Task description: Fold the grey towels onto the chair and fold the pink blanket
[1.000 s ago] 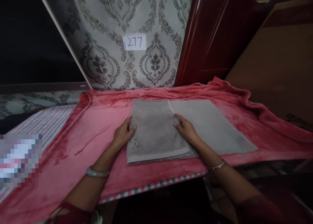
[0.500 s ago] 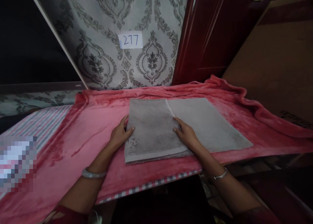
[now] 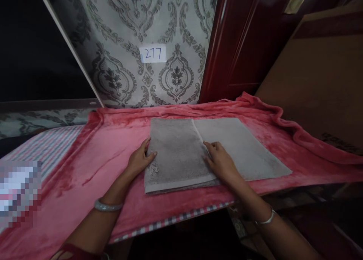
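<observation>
Both hands lie open and flat on the grey towel point(image 3: 176, 154) — left hand point(image 3: 139, 160) at its left edge, right hand point(image 3: 221, 161) on the fold

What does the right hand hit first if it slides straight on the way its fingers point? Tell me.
The right hand points up-left across the grey towel; it would likely meet the folded flap's edge first.

The towel point(image 3: 181, 154) is plain grey. The blanket point(image 3: 107, 158) under it is pink-red, edged below with a checked band. Beside it lies a sheet point(image 3: 48, 146) striped pink, white and grey. The wallpaper point(image 3: 136, 37) is grey damask; the door point(image 3: 241, 41) is dark red.
</observation>
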`<state>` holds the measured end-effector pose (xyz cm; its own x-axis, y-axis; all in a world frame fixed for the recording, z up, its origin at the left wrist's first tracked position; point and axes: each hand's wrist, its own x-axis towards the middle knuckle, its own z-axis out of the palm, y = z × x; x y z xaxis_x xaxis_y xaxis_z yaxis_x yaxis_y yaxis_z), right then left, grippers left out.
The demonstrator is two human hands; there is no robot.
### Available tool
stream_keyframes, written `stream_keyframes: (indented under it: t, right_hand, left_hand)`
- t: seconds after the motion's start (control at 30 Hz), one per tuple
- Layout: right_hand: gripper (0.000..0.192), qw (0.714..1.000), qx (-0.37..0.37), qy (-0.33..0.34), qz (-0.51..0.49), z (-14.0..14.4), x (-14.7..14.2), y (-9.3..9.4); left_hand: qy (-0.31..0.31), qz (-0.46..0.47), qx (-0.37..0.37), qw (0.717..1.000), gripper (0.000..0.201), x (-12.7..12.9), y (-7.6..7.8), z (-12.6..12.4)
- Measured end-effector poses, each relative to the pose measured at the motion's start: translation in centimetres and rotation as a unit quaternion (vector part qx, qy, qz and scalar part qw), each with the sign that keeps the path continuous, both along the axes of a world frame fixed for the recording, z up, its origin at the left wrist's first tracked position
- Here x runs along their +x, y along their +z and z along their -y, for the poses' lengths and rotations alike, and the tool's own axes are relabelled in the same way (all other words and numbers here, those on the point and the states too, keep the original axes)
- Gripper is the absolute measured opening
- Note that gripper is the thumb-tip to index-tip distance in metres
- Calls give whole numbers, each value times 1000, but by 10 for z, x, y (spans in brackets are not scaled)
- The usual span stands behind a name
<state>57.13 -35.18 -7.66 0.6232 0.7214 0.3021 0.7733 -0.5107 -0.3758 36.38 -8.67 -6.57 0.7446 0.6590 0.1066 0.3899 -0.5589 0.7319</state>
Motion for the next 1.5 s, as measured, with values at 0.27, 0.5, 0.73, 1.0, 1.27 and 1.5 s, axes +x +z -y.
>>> stream_keyframes:
  t: [0.27, 0.5, 0.73, 1.0, 1.27, 1.5]
  right_hand:
    - [63, 951, -30, 303, 62, -81, -28, 38]
    - [66, 913, -101, 395, 35, -102, -30, 21]
    - [72, 906, -94, 412, -4, -93, -35, 19]
    - [65, 863, -66, 497, -63, -44, -45, 23]
    - [52, 824, -69, 558, -70, -40, -38, 34]
    - [67, 892, -66, 446, -23, -75, 13, 27]
  left_hand:
    - [86, 44, 78, 992, 64, -5, 7, 5]
    - [-157, 24, 200, 967, 60, 32, 45, -5]
    - [-298, -262, 232, 888, 61, 123, 33, -39]
    - [-364, -185, 332, 850, 70, 168, 17, -48]
    - [-365, -181, 292, 865, 72, 206, 12, -53]
    - [-353, -128, 330, 866, 58, 201, 4, -50]
